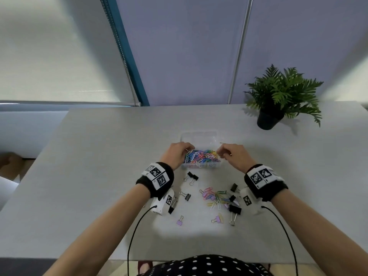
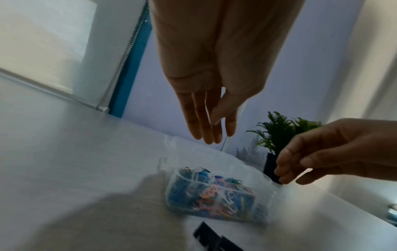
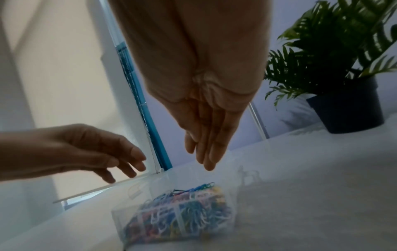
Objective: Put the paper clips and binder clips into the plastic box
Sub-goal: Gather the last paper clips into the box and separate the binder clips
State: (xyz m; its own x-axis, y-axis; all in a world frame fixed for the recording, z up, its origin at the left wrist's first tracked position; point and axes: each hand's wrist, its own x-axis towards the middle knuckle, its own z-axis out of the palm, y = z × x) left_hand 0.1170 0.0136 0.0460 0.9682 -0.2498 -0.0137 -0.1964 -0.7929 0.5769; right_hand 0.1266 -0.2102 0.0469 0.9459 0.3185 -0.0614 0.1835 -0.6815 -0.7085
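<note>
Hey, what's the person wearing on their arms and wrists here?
Both forearms are bare, no sleeves. Each wrist has a black band: left band, right band, topped with white panels of square black-and-white markers. A small white camera hangs under each wrist, left camera, right camera, each marked too and trailing a black cable.

A pale grey worktop (image 1: 89, 156) fills the lower scene. At its far right corner stands a green fern in a dark pot (image 1: 268, 119). Left of the fern, a lavender wall panel (image 1: 189, 56) rises behind the worktop, crossed by a thin metal strip (image 1: 240, 48). Further left hangs a bright white roller blind (image 1: 55, 52) beside a blue frame (image 1: 127, 52).
</note>
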